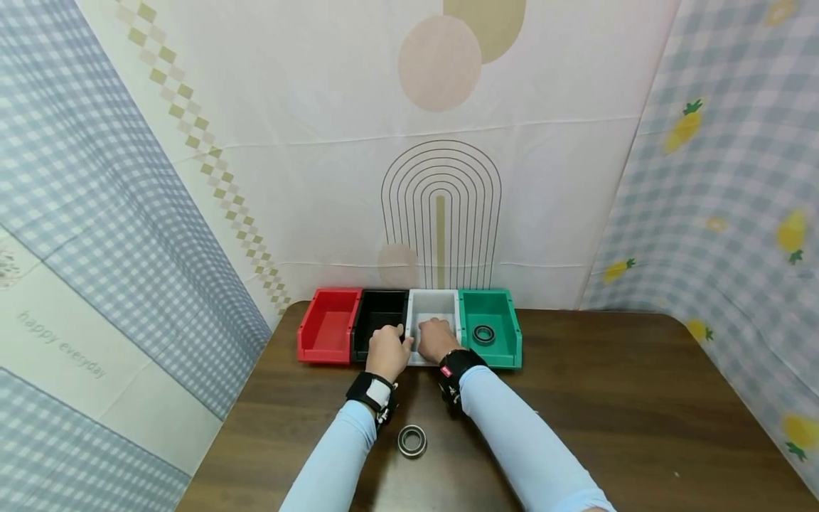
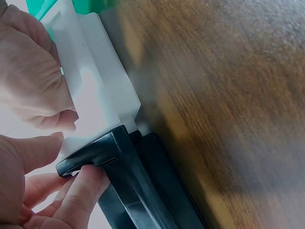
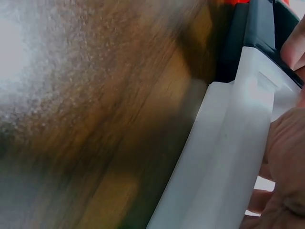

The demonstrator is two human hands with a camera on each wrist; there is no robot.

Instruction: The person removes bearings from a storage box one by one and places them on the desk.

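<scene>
Four joined open-front plastic bins stand in a row at the table's back: red, black, white and green. My left hand pinches the black bin's side wall where it meets the white bin. In the left wrist view its thumb lies on the white side and its fingers on the black side. My right hand reaches into the white bin with bent fingers, against its inner side. Its fingertips are partly hidden, so whether it grips anything is unclear.
A ring-shaped metal bearing lies on the brown wooden table between the forearms. Another, darker bearing lies in the green bin. Patterned cloth hangs behind the bins and at both sides.
</scene>
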